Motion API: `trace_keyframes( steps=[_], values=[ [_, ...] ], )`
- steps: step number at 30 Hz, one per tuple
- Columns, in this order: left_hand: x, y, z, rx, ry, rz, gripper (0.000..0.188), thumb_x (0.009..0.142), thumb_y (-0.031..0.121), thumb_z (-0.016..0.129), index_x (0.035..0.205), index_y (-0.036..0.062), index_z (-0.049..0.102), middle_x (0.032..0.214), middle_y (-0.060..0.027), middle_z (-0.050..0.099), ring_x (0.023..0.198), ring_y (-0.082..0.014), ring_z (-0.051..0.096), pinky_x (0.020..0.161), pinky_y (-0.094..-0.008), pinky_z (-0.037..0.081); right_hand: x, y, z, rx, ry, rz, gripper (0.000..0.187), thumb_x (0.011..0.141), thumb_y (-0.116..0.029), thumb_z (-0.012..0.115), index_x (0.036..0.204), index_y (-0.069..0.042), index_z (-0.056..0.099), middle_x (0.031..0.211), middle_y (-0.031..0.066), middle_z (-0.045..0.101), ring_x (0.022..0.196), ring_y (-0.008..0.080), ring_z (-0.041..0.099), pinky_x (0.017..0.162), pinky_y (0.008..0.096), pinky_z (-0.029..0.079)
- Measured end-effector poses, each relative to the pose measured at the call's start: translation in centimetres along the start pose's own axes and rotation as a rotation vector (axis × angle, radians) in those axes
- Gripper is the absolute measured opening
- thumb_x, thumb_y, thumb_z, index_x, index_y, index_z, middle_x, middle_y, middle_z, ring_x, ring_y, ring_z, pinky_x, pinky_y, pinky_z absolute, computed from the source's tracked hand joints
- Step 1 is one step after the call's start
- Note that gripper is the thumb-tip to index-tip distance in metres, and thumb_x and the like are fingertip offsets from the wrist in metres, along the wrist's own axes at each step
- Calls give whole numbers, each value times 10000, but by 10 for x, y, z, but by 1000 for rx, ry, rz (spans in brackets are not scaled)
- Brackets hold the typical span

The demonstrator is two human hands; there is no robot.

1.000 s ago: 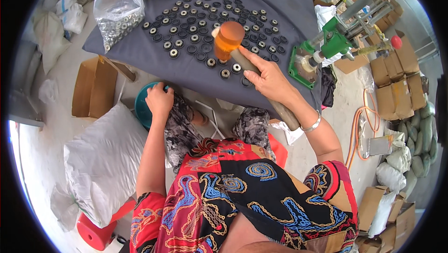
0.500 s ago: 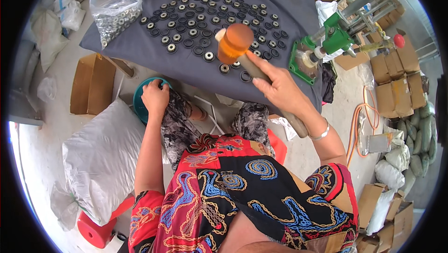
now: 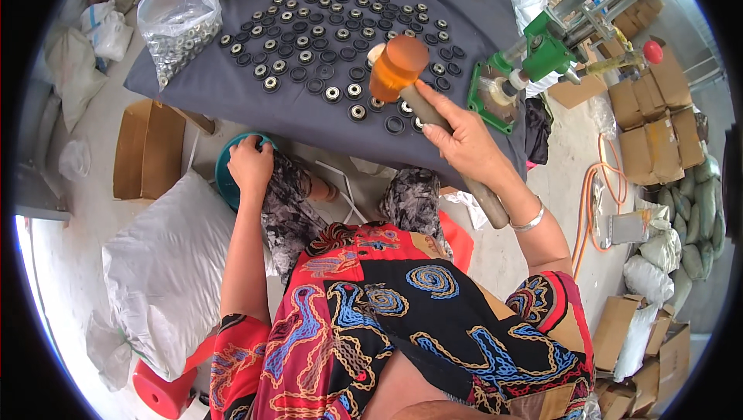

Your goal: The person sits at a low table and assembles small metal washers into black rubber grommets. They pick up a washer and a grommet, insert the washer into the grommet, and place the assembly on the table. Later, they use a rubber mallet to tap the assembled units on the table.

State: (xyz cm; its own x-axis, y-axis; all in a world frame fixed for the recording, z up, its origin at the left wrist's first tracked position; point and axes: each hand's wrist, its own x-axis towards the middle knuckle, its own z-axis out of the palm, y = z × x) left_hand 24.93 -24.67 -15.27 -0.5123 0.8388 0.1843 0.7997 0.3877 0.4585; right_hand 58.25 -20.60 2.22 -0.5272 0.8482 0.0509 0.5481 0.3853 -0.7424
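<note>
My right hand (image 3: pixel 472 145) is closed round the handle of a mallet (image 3: pixel 401 68) with a translucent orange head. The head hovers above the near part of the table, hiding a few of the bearings there. Spread across the dark cloth are many small metal bearings (image 3: pixel 357 112), several set in black rings, along with loose black rings (image 3: pixel 395 125). Low at the left, my left hand (image 3: pixel 251 166) has its fingers curled over the rim of a teal basin (image 3: pixel 224 176), beside my left knee. Its fingertips are partly hidden.
A clear bag of bearings (image 3: pixel 179 29) sits on the table's left corner. To the right stands a green hand press (image 3: pixel 534 60) with a red knob. A cardboard box (image 3: pixel 147 149) and a full white sack (image 3: pixel 166 257) are on the floor at left; an orange hose (image 3: pixel 584 195) lies at right.
The view has shifted slightly, so the table and its contents sit a little further left and up. Mallet and both hands keep nearly the same pose.
</note>
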Motion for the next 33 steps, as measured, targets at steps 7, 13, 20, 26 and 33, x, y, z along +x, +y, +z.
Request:
trace_keyframes(
  steps=[7, 13, 20, 26, 33],
  values=[
    [-3, 3, 0, 4, 8, 4, 267, 772, 241, 611, 933, 52, 707, 970, -122, 683, 944, -341, 587, 816, -467, 479, 4, 16, 7, -15, -30, 44, 604, 880, -105, 563, 1448, -122, 360, 1152, 119, 626, 718, 171, 565, 661, 295, 483],
    [-1, -2, 0, -9, -14, -10, 269, 779, 256, 628, 940, 55, 704, 937, -136, 684, 951, -344, 588, 822, -456, 478, 3, -6, -20, 3, 104, 73, 585, 865, -55, 564, 1420, -68, 380, 1086, 220, 636, 921, 304, 673, 832, 361, 494],
    [-1, 2, 0, 0, 2, 8, 263, 775, 255, 629, 925, 53, 707, 936, -121, 683, 938, -334, 588, 812, -459, 480, 9, 34, -1, -49, 49, 54, 595, 882, -80, 544, 1447, -126, 364, 1205, 120, 597, 699, 168, 589, 649, 285, 496],
    [-2, -7, 3, -15, 8, -14, 254, 773, 244, 631, 917, 49, 709, 937, -123, 683, 935, -337, 588, 814, -456, 482, -18, 20, -19, 26, 111, 73, 611, 877, -51, 534, 1456, -142, 364, 1262, 89, 573, 612, 94, 558, 583, 246, 502],
    [-1, 9, -4, 10, -30, -10, 253, 777, 241, 630, 921, 47, 705, 941, -134, 682, 950, -346, 588, 814, -456, 483, -26, 36, -8, -19, 80, 108, 598, 877, -70, 544, 1447, -129, 372, 1304, 77, 564, 610, 104, 563, 602, 263, 504]
  ],
)
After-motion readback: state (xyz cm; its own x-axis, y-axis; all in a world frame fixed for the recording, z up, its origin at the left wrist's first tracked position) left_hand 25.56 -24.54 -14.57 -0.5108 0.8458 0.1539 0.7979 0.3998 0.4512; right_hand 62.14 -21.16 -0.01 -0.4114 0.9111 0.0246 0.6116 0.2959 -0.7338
